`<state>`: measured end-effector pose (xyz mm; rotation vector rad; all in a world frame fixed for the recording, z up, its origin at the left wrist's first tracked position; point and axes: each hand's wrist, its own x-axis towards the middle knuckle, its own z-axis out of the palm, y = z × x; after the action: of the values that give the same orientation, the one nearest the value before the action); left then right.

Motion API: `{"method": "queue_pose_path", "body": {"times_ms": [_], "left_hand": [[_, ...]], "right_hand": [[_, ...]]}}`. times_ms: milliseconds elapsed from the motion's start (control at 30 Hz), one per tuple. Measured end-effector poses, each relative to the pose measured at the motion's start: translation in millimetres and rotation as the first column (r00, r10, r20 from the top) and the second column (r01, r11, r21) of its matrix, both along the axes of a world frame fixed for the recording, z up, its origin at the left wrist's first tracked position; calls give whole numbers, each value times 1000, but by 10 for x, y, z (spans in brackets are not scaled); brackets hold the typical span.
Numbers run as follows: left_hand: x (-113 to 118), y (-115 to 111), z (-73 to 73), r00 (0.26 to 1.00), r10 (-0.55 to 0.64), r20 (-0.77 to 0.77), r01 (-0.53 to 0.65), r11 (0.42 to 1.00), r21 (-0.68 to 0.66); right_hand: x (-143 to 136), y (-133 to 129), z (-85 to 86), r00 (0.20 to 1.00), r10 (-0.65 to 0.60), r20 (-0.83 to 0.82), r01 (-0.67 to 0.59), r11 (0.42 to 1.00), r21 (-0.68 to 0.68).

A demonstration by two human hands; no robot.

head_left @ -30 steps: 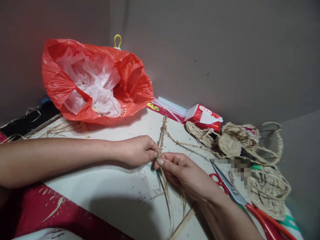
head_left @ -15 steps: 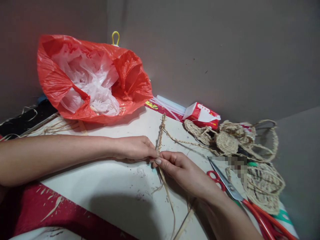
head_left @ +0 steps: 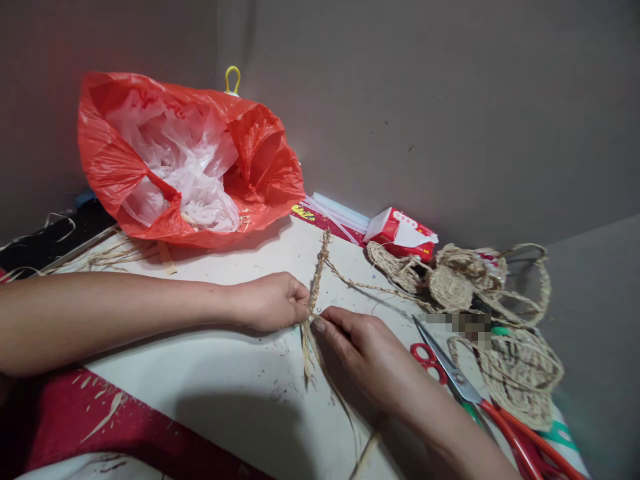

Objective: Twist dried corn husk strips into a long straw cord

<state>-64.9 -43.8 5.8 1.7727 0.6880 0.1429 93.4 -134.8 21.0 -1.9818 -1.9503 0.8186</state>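
Observation:
A braided strip of straw stands out upward from between my hands over the white tabletop. My left hand has its fingers closed on the lower end of the braid. Just to the right, my right hand pinches a thin straw strand between thumb and forefinger. Short loose straw ends hang below my left fingertips, and a longer strand trails toward the front edge. A thin twisted cord runs from near the braid to the woven pieces at the right.
A red plastic bag with white bags inside sits at the back left. At the right lie large scissors, smaller red-handled scissors, coiled woven straw pieces and a red tissue pack. Loose straw lies at left.
My hands have drawn slightly apart, the right one now holding a strand out to the right. Short straw ends now show below my left fingers. The view has shifted slightly.

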Motion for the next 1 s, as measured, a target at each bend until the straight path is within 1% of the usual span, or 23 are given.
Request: {"method": "queue_pose_path", "body": {"times_ms": [33,67,100,133,167,200,233,267,300,333,367,433,467,500,533,600,700,767,867,933,1000], "left_hand": [[-3,-6,6,1000,-1,1,1,1000,12],[-6,-10,11,1000,-5,3,5,1000,20],[-9,-14,13,1000,-10,7,9,1000,23],[-13,-18,13,1000,-7,13,7,1000,19],[-16,-21,10,1000,-1,21,1,1000,8],[-18,-24,4,999,11,34,-10,1000,-14],[-19,-28,-3,998,27,50,-25,998,-49],[-18,-33,-12,996,47,70,-40,994,-97],[-16,-38,-21,993,67,95,-51,986,-158],[-12,-43,-29,989,83,121,-55,973,-222],[-8,-48,-37,984,98,148,-52,957,-287],[0,-58,-45,972,138,192,-53,919,-391],[1,-62,-45,966,162,201,-62,902,-426],[1,-65,-40,963,185,195,-79,889,-450],[0,-67,-32,963,203,178,-99,879,-466],[-5,-70,-12,966,222,134,-132,867,-481],[-11,-74,7,971,214,107,-136,862,-488],[-11,-84,4,970,217,105,-141,865,-482],[-2,-113,-12,968,236,82,-172,867,-468],[6,-131,-21,968,239,83,-175,870,-460],[8,-139,-19,969,229,92,-166,880,-445]], "right_hand": [[-3,-2,0,1000,-15,-20,15,1000,-6],[-12,-2,-3,996,-35,-86,33,999,-28],[-31,-1,-8,979,-71,-194,58,996,-72],[-61,0,-15,935,-132,-329,90,986,-140],[-102,-3,-24,858,-216,-466,121,967,-224],[-152,-10,-35,756,-308,-578,146,939,-311],[-207,-23,-47,648,-391,-654,163,909,-383],[-264,-40,-61,560,-447,-698,176,887,-427],[-315,-60,-76,512,-473,-717,192,877,-441],[-359,-82,-91,522,-466,-714,216,882,-418],[-391,-102,-106,582,-434,-688,250,900,-356],[-420,-133,-135,765,-327,-554,299,943,-144],[-420,-142,-146,844,-275,-460,292,956,-35],[-415,-147,-156,899,-231,-372,268,962,49],[-406,-151,-163,933,-199,-301,237,967,97],[-391,-154,-168,966,-157,-204,183,976,114],[-385,-158,-176,992,-118,-42,122,986,111],[-395,-158,-203,992,-92,85,81,989,127],[-438,-176,-274,969,-54,240,14,986,165],[-490,-231,-293,963,-16,270,-31,985,170],[-546,-333,-238,981,89,172,-115,982,148]]}}
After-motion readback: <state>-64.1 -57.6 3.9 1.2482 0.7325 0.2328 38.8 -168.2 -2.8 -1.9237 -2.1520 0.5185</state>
